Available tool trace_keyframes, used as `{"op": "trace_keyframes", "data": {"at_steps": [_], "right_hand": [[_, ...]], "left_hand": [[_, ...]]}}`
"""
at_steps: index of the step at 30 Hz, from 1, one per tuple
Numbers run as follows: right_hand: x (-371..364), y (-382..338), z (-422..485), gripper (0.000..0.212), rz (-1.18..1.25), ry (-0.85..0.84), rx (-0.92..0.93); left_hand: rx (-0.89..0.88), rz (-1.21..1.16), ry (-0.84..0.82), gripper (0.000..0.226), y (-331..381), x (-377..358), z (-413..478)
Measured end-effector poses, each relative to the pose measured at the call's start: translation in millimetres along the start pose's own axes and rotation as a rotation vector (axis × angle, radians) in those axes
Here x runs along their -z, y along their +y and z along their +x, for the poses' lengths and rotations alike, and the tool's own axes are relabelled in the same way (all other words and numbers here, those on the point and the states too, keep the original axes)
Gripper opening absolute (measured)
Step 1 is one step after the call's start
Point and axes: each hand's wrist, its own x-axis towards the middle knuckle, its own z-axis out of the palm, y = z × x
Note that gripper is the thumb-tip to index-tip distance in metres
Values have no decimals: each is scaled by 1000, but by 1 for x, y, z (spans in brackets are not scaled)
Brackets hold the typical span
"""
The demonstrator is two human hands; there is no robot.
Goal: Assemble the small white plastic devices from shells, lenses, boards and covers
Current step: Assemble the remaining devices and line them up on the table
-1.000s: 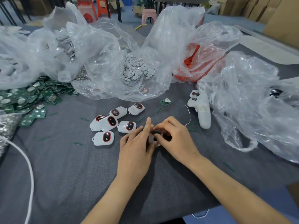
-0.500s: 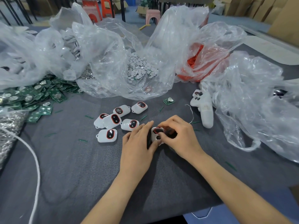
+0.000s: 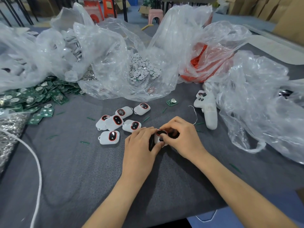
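Both hands meet over a small white shell (image 3: 158, 139) with a dark red-rimmed lens (image 3: 160, 132) on the grey table (image 3: 82, 170). My left hand (image 3: 139, 145) holds the shell from the left, thumb against its near side. My right hand (image 3: 182, 137) pinches at the lens end from the right, fingers curled over it. Several finished white devices (image 3: 118, 124) with red-ringed lenses lie just left of the hands. A pile of green boards (image 3: 36, 99) sits at the far left, and one loose board (image 3: 171, 102) lies behind the hands.
Clear plastic bags hold white round covers (image 3: 143, 69), orange parts (image 3: 200, 63) and other parts along the back and right. A white game-controller-shaped object (image 3: 207, 109) lies right of the hands. A heap of metal bits (image 3: 9, 129) and a white cord (image 3: 36, 162) are at left.
My left fingers have lowered from raised to flat beside the shell. The lens now shows on top of the shell between both hands.
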Motion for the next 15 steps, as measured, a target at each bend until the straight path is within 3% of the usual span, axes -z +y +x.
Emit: {"op": "trace_keyframes", "data": {"at_steps": [15], "right_hand": [[6, 6, 12, 11, 91, -149, -197]], "left_hand": [[-158, 85, 22, 35, 4, -7, -3]]}}
